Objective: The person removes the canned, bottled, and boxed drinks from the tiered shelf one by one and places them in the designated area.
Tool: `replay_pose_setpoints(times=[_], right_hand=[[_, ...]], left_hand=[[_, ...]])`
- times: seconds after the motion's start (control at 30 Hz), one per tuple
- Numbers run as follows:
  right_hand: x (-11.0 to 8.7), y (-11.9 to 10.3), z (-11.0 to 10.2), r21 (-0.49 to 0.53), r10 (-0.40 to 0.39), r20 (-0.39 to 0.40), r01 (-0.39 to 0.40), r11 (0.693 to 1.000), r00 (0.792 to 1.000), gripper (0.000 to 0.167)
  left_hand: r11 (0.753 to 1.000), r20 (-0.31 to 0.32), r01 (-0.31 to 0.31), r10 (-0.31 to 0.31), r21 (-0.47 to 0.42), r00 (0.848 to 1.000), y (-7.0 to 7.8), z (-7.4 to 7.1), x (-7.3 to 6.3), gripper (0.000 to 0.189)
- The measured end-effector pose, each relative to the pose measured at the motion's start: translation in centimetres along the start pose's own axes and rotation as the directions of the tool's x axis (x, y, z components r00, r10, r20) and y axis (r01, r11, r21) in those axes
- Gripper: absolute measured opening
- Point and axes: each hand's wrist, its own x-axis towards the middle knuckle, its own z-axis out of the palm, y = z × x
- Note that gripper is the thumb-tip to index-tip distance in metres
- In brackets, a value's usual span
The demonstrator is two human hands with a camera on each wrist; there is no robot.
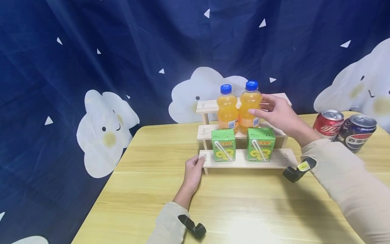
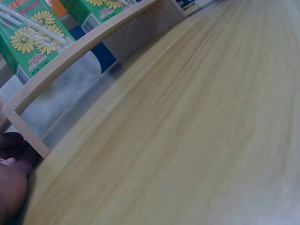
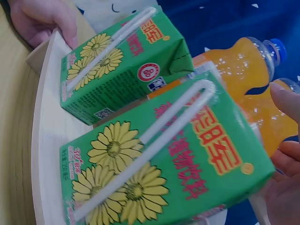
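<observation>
A three-tier wooden shelf (image 1: 240, 163) stands on the table. My left hand (image 1: 193, 173) grips the left end of its lowest step, thumb on top; the left wrist view shows the curled fingers (image 2: 14, 150) beside the shelf's leg. Two orange drink bottles with blue caps stand side by side on the middle step. My right hand (image 1: 281, 113) holds the right bottle (image 1: 250, 105), thumb on the near side; its far fingers are partly hidden. The left bottle (image 1: 226, 106) stands close against it. On the lowest step are a left green drink carton (image 1: 223, 145) and a right green drink carton (image 1: 261, 145), each with a straw.
To the right of the shelf stand a red soda can (image 1: 327, 123) and a dark blue Pepsi can (image 1: 354, 134), close together. A dark blue curtain (image 1: 146, 40) with cloud shapes hangs behind the wooden table (image 1: 146, 183).
</observation>
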Motion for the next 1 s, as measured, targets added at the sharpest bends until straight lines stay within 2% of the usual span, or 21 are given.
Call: replay_pose_setpoints(times=[0.17,0.4,1.0], right_hand=[[0.2,0.2,0.6,0.008,0.05,0.006,-0.05,0.999,0.999,0.077],[0.5,0.3,1.1,0.004,0.019,-0.005,-0.019,1.0,1.0,0.071],[0.6,0.5,1.5,-0.021,0.03,-0.007,-0.03,0.999,1.0,0.069]], left_hand=[[1.0,0.0,0.001,-0.001,0.011,1.0,0.2,0.1,-0.1,0.031],[1.0,0.012,-0.005,0.005,0.001,1.0,0.3,0.1,0.0,0.033],[1.0,0.005,-0.01,0.01,0.0,1.0,0.1,0.0,0.1,0.031]])
